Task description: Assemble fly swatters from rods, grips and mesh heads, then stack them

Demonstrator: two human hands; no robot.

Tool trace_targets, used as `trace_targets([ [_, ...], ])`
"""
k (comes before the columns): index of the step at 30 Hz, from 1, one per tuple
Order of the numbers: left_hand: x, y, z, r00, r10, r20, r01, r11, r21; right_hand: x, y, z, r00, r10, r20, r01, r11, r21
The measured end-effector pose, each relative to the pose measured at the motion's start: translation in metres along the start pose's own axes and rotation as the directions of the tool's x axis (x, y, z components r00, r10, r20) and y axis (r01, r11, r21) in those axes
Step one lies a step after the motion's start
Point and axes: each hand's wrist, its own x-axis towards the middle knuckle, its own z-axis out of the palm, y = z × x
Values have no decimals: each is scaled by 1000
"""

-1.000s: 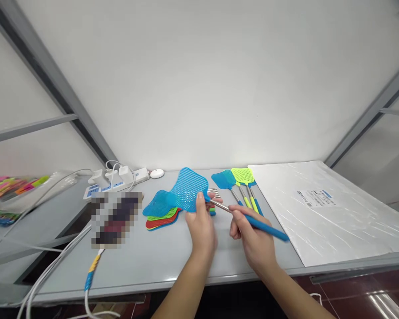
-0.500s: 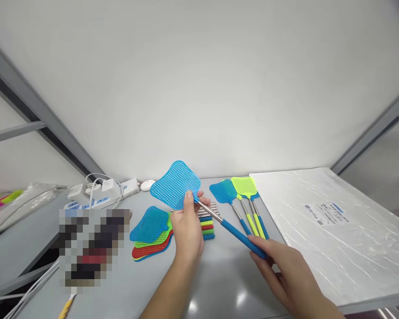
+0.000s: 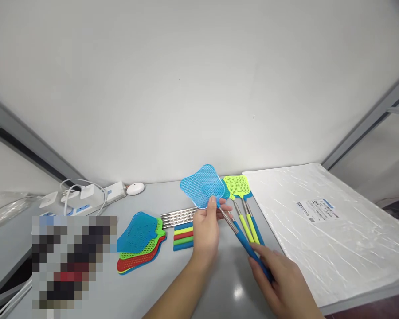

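Note:
A blue fly swatter with a metal shaft is held up above the table. My left hand pinches it where the mesh head meets the shaft, thumb on top. Around the lower end of its blue grip, my right hand is closed. Just behind lie assembled swatters, among them a yellow-green one, side by side. Left of my left hand sits a stack of loose swatter heads in blue, green and red. Beside them are several metal rods with coloured grips, partly hidden by my left hand.
On the right, a large white plastic-wrapped package bears a printed label. A power strip with plugs and cables, plus a white oval object, sits at the back left. A blurred-out patch covers the left front. A wall rises behind the table.
Both hands stay on the blue swatter. Its head and my left hand have moved right, toward the assembled swatters, uncovering more of the rods and coloured grips. The view has also shifted slightly.

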Motion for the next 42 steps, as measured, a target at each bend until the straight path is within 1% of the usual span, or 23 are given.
trace_targets([
  [4,9,-12,17,992,-62,106,49,992,120,-5,14,10,997,69,-46,-73,993,-92],
  [6,9,-21,22,982,-91,163,63,984,169,-2,22,15,994,96,-58,-104,981,-165],
  [8,3,-30,22,974,-110,196,65,972,224,4,30,20,987,146,-62,-157,953,-258],
  [10,-4,-36,15,974,-94,204,18,938,345,11,35,25,978,197,-61,-206,916,-345],
  [12,-9,-37,5,966,-36,255,-107,846,522,17,38,28,971,232,-52,-233,882,-410],
  [14,-10,-35,-5,934,12,358,-263,702,661,22,39,31,969,242,-39,-232,856,-461],
  [16,-10,-34,-12,893,32,450,-389,561,731,25,39,34,972,233,-28,-215,836,-505],
  [18,-9,-36,-15,865,44,499,-463,453,762,27,39,38,976,217,-18,-193,822,-535],
  [20,-9,-41,-16,848,48,528,-506,373,778,27,39,41,977,214,-12,-185,813,-553],
  [23,-10,-49,-15,829,64,556,-549,283,786,27,39,43,973,229,-13,-196,801,-565],
  [26,-9,-53,-16,819,99,565,-572,216,791,25,38,42,973,229,-5,-193,807,-557],
  [34,-7,-55,-12,819,111,563,-574,124,810,25,37,40,982,187,3,-160,847,-507],
  [37,-6,-55,-12,809,105,578,-587,105,803,25,36,39,984,179,17,-150,869,-472],
  [42,-3,-55,-11,803,115,585,-594,89,799,23,35,39,984,175,17,-147,874,-462],
])
